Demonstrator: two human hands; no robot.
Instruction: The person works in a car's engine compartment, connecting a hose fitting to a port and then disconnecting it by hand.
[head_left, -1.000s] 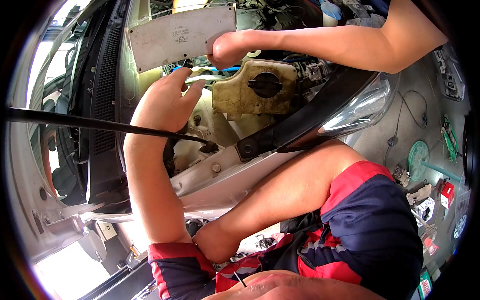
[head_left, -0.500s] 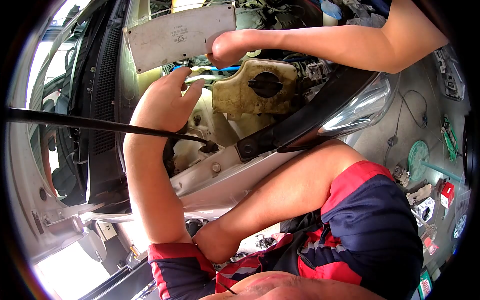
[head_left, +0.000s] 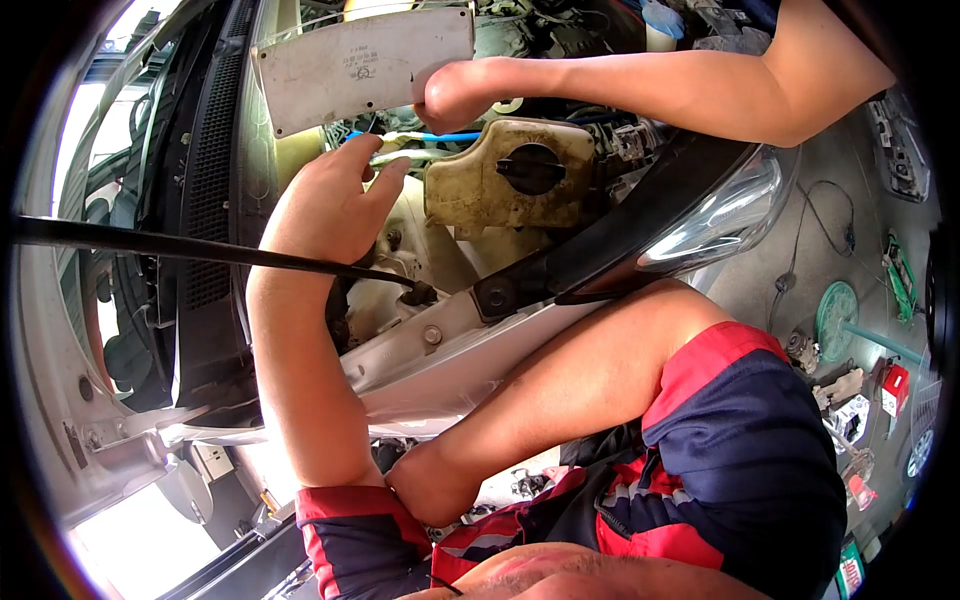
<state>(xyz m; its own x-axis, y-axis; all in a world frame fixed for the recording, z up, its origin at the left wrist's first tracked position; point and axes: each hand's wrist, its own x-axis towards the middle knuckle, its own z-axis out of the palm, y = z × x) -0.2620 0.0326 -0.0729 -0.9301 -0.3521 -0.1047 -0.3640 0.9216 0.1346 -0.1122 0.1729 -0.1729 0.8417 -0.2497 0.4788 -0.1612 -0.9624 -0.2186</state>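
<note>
My left hand (head_left: 335,200) reaches into the engine bay, fingers stretched and thumb apart, with nothing visible in it. Its fingertips are just below the lower edge of a pale, flat rectangular panel (head_left: 345,75) with small print and holes along its rim. A co-worker's hand (head_left: 450,95) grips the panel's right end. Right of my left hand sits a yellowed plastic reservoir (head_left: 470,190) with a black cap (head_left: 530,169). My right hand (head_left: 432,487) is bent back near my left elbow, its fingers hidden.
A black prop rod (head_left: 200,245) crosses over my left wrist. The headlight (head_left: 720,215) and silver fender (head_left: 500,355) lie between me and the bay. On the floor at right are a green round-based stand (head_left: 837,320), a cable and a red box (head_left: 895,388).
The panel has shifted slightly up and to the right with the co-worker's hand. Both my hands have stayed almost still.
</note>
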